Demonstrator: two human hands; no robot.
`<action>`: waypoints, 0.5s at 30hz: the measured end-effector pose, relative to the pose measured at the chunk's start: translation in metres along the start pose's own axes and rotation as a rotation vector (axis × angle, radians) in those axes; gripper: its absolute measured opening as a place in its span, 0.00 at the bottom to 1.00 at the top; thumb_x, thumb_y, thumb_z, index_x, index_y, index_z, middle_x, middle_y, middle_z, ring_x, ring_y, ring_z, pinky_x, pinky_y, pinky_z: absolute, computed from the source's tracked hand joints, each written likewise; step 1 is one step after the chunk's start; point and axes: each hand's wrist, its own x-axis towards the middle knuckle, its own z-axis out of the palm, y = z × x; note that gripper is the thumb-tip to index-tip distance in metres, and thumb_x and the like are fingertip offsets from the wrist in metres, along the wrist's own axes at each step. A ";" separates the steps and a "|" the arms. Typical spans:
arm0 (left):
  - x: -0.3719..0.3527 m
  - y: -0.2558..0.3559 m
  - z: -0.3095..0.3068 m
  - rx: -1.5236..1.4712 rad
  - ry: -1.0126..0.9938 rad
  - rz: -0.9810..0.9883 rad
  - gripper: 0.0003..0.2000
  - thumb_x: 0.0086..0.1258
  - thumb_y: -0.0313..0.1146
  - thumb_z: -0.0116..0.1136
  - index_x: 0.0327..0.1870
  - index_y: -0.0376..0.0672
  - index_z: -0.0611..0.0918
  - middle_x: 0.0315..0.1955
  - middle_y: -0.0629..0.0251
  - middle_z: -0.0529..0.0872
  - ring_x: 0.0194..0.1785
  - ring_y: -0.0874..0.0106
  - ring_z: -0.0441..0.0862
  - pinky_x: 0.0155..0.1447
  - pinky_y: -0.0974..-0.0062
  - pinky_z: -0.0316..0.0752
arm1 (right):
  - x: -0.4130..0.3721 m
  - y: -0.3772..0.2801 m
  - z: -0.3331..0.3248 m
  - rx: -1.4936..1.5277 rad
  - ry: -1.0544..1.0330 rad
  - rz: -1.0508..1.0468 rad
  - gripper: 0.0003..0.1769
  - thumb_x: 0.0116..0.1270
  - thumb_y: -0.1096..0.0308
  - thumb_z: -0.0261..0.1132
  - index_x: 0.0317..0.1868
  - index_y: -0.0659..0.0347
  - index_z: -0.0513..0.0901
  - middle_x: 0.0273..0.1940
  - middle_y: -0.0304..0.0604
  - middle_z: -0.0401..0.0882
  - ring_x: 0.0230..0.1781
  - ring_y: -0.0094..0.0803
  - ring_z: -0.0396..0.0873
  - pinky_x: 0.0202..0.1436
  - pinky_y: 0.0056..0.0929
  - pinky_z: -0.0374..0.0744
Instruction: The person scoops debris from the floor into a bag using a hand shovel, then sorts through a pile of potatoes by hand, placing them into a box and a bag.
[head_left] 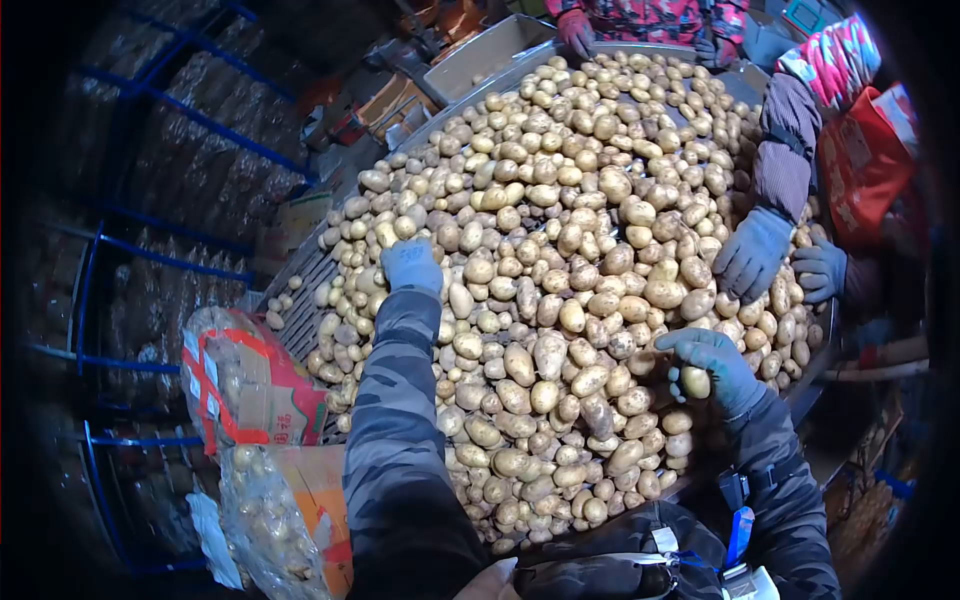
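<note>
A broad heap of potatoes covers a slatted metal table. On the heap's left side, my left hand, in a blue-grey glove, is closed with its back toward me. Its fingers curl down among the potatoes, so what they hold, if anything, is hidden. My right hand, also gloved, is above the near right part of the heap. Between its thumb and fingers it grips one small pale potato.
A co-worker's gloved hands touch the potatoes at the right; another person stands at the far edge. Slats show at the left. A red-and-clear bag, a bag of potatoes and blue racks stand left.
</note>
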 end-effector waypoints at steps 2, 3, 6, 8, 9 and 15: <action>-0.010 0.002 -0.006 -0.061 0.051 0.012 0.19 0.65 0.45 0.67 0.56 0.52 0.86 0.48 0.61 0.90 0.57 0.60 0.86 0.59 0.49 0.75 | -0.001 0.006 -0.001 -0.034 -0.036 0.006 0.19 0.71 0.64 0.69 0.58 0.67 0.84 0.43 0.44 0.88 0.37 0.28 0.84 0.35 0.28 0.85; -0.012 0.002 -0.010 -0.094 0.078 0.018 0.19 0.64 0.47 0.68 0.54 0.52 0.87 0.47 0.62 0.91 0.56 0.60 0.87 0.59 0.50 0.75 | -0.001 0.008 0.001 -0.040 -0.056 -0.011 0.19 0.72 0.65 0.69 0.59 0.67 0.84 0.43 0.44 0.88 0.37 0.28 0.84 0.36 0.28 0.85; -0.028 0.013 -0.018 -0.224 0.023 0.097 0.25 0.60 0.54 0.71 0.54 0.49 0.88 0.48 0.57 0.92 0.55 0.58 0.88 0.58 0.56 0.80 | -0.010 0.004 0.019 -0.095 -0.102 -0.028 0.20 0.73 0.64 0.69 0.61 0.66 0.84 0.45 0.43 0.88 0.40 0.28 0.86 0.37 0.26 0.85; -0.049 0.022 -0.021 -0.601 -0.031 0.087 0.27 0.60 0.51 0.74 0.56 0.45 0.87 0.49 0.57 0.91 0.54 0.60 0.88 0.58 0.59 0.81 | -0.015 0.003 0.020 -0.106 -0.165 0.021 0.21 0.74 0.63 0.69 0.61 0.67 0.84 0.46 0.43 0.88 0.39 0.28 0.86 0.38 0.27 0.85; -0.062 0.027 -0.022 -0.990 -0.092 0.041 0.27 0.60 0.47 0.75 0.58 0.42 0.86 0.49 0.57 0.91 0.53 0.63 0.88 0.58 0.62 0.81 | -0.014 0.007 0.021 -0.117 -0.170 0.013 0.21 0.74 0.62 0.69 0.61 0.67 0.84 0.46 0.43 0.88 0.39 0.28 0.86 0.37 0.27 0.85; -0.185 0.088 -0.071 -1.848 -0.392 0.194 0.24 0.70 0.37 0.71 0.64 0.36 0.83 0.53 0.64 0.89 0.53 0.74 0.85 0.59 0.75 0.78 | -0.018 0.028 0.031 -0.104 -0.235 -0.087 0.25 0.80 0.56 0.62 0.67 0.66 0.81 0.55 0.42 0.87 0.43 0.26 0.84 0.43 0.27 0.84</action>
